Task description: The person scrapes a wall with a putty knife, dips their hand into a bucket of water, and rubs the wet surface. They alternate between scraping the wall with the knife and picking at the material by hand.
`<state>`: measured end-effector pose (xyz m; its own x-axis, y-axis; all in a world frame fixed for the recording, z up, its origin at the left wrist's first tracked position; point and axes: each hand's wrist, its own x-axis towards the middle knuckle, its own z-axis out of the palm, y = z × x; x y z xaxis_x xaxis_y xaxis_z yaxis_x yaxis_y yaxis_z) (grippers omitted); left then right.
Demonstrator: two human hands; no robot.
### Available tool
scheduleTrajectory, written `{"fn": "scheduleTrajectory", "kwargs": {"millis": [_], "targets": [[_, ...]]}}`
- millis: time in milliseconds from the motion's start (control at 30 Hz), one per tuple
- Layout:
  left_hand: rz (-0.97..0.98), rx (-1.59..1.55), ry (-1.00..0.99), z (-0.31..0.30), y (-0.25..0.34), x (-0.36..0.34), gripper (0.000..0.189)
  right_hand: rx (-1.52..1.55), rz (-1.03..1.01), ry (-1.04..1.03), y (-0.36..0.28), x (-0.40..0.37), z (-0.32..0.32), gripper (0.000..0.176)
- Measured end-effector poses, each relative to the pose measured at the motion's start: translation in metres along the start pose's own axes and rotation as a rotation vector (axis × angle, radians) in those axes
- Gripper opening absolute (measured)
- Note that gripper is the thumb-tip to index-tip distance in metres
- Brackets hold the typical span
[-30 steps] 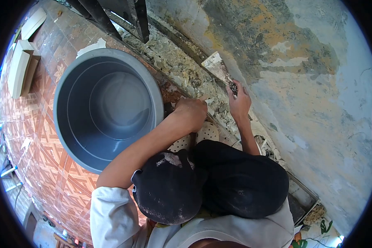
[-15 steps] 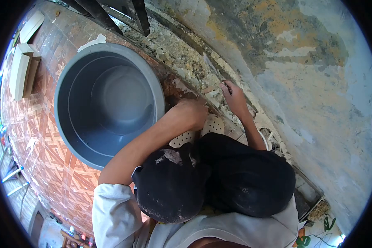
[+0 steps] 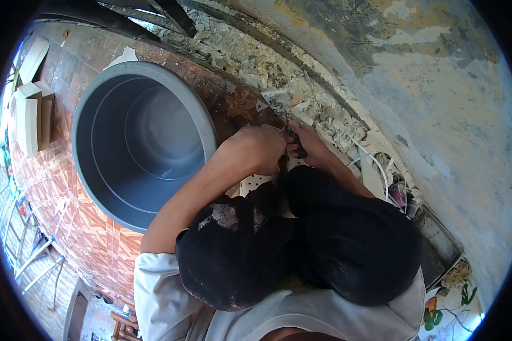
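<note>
My right hand [image 3: 312,144] is wrapped round the dark handle of a trowel [image 3: 277,100]. Its flat grey blade points away from me, over the broken strip of plaster rubble [image 3: 250,62] along the wall's foot. Close beside it, my left hand [image 3: 257,149] is closed, knuckles up, in front of my shoes. What it grips is hidden; a dark rounded end shows just beyond the knuckles. A big grey plastic tub [image 3: 84,165] stands on the floor left of my left forearm, with a little pale residue or liquid at its bottom.
A peeling wall [image 3: 426,96] rises on the right. A white cable [image 3: 381,167] curls by its foot near my right forearm. Dark metal legs [image 3: 179,17] stand at the top. Cream-coloured pieces [image 3: 31,119] lie on the patterned floor [image 3: 111,244] at far left.
My right hand has drawn back from the wall toward my left hand, bringing the trowel with it; the blade now shows its flat face. My left hand stays closed, nearly in place.
</note>
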<state>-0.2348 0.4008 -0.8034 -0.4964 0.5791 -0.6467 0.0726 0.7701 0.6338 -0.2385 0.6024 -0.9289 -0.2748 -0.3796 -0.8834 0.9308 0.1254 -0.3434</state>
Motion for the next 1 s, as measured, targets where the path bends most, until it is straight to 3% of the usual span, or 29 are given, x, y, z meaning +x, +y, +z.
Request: {"fn": "scheduleTrajectory", "kwargs": {"millis": [67,267,467,767,867,1000], "targets": [[-0.002,-0.008,0.009,0.001,0.000,0.000,0.030,0.149,0.129,-0.062,0.004,0.000,-0.010,0.031],[-0.026,-0.004,-0.015,-0.009,0.007,-0.005,0.031,0.089,0.190,0.042,-0.001,-0.026,-0.013,0.029],[-0.043,0.005,-0.032,-0.011,0.008,-0.005,0.034,0.218,0.306,-0.002,-0.003,-0.039,-0.023,0.030],[-0.017,-0.010,0.013,-0.008,0.005,-0.006,0.034,0.034,0.299,0.079,-0.027,-0.068,-0.028,0.028],[-0.025,-0.004,-0.006,-0.009,0.005,-0.005,0.034,0.045,0.205,0.104,-0.029,-0.056,-0.018,0.028],[-0.012,-0.005,-0.022,-0.009,0.005,-0.005,0.033,0.198,0.219,-0.021,-0.014,-0.018,-0.011,0.030]]}}
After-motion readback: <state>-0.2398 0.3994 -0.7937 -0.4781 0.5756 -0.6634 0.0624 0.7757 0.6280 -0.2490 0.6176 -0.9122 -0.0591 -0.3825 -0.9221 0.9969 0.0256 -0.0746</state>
